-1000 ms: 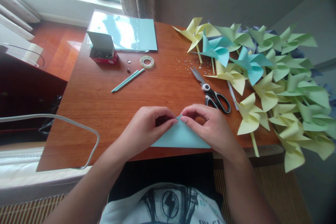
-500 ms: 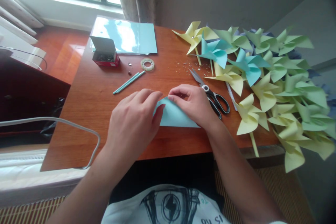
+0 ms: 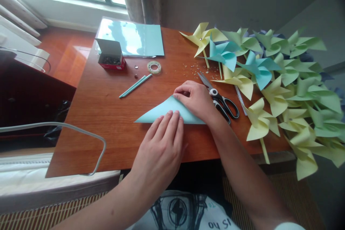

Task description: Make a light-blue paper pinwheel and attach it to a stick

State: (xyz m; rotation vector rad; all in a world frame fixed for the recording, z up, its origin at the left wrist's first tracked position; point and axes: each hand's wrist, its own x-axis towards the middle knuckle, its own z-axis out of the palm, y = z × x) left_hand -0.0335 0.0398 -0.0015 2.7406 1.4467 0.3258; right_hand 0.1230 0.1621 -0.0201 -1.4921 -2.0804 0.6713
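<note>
Left hand drew back, fingers flat on blue paper; right fingers pinch it.

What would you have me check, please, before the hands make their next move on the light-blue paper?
1. Upper corner of the light-blue paper held: ok; the right hand pinches it.
2. Lower edge steadied: ok; the fingers of the left hand lie flat across it.
3. Layers matched at the upper corner: cannot tell; the right fingertips cover it.
4. Scissors apart from the right hand: cannot tell; they lie close beside it, and contact is unclear.
5. Red box closed: not ok; its lid stands open.
6. Tape roll and thin sticks off the paper: ok; both lie apart from it.
</note>
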